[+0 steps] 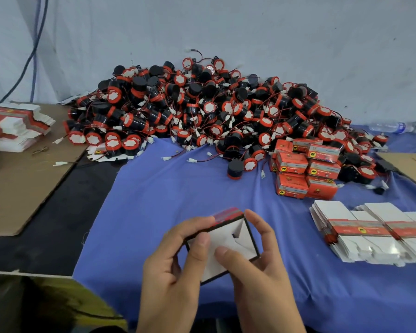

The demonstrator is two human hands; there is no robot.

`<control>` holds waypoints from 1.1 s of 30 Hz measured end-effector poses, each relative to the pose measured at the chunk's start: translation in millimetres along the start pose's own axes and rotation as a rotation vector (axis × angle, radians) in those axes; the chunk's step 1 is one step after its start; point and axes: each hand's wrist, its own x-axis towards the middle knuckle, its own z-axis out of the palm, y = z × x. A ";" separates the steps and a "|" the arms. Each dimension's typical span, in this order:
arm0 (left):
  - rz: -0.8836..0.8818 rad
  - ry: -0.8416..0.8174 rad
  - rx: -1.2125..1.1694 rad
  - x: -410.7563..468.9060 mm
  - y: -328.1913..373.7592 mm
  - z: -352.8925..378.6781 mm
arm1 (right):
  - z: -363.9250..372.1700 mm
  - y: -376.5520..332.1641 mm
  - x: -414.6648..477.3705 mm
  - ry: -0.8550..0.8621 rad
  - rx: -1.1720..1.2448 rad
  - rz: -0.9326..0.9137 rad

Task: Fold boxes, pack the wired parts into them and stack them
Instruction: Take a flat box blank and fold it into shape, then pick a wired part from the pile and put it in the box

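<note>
Both my hands hold one small box, white inside and red outside, just above the near part of the blue cloth. My left hand grips its left side, thumb on a white flap. My right hand grips the right side, thumb pressing the inner flaps. A big heap of black and red wired parts lies at the back. Several folded red boxes are stacked right of centre. Flat box blanks lie in a stack at the right.
The blue cloth covers the table's middle. More flat blanks sit on brown cardboard at the left. A plastic bottle lies at the far right. Loose white-plugged wires trail from the heap's front edge.
</note>
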 end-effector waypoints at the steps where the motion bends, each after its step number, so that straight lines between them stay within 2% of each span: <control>1: 0.008 -0.002 0.021 -1.5 -0.3 1.4 | 0.7 0.1 0.0 -0.001 0.030 -0.012; 7: 0.054 -0.044 0.152 -0.3 -3.6 -0.5 | -0.2 4.0 -3.3 0.010 0.160 -0.008; 9: 0.127 -0.037 0.262 -2.2 -8.5 0.0 | -1.6 7.8 -3.8 0.090 0.118 -0.015; 12: 0.328 0.004 0.473 -8.8 -15.6 3.4 | -2.7 12.2 -1.9 0.208 -0.049 -0.068; 13: 0.338 0.030 0.490 -10.2 -18.3 3.8 | -3.1 12.5 -2.0 0.219 -0.076 -0.084; 16: 0.196 0.079 0.414 -9.5 -20.2 4.1 | -5.4 9.6 -1.8 0.120 0.023 -0.038; 21: -0.070 -0.066 0.222 -6.1 -15.9 2.8 | -15.4 -1.0 -0.7 -0.049 -0.001 -0.042; 23: -0.207 -0.179 0.098 -1.5 -15.4 -2.1 | -20.1 -3.8 -2.2 -0.146 -0.183 -0.082; 24: -0.243 -0.257 0.062 1.4 -14.6 -5.2 | -23.7 -4.4 -2.6 -0.175 -0.363 -0.122; 27: -0.109 -0.393 0.254 10.6 -14.3 -10.5 | -30.3 -5.8 -0.1 -0.315 -1.003 -0.240; 29: -0.062 -0.377 0.267 16.5 -15.5 -10.3 | -28.2 -5.7 4.2 -0.259 -1.306 -0.492; 31: -0.110 -0.283 0.113 24.2 -26.2 -15.1 | -33.7 0.2 7.3 -0.028 -1.360 -0.773; 32: -0.130 -0.245 0.043 28.0 -32.6 -18.5 | -37.5 4.4 9.1 0.087 -1.271 -0.777; 33: -0.135 -0.231 0.010 32.1 -40.3 -21.7 | -40.7 8.7 12.2 0.128 -1.086 -0.684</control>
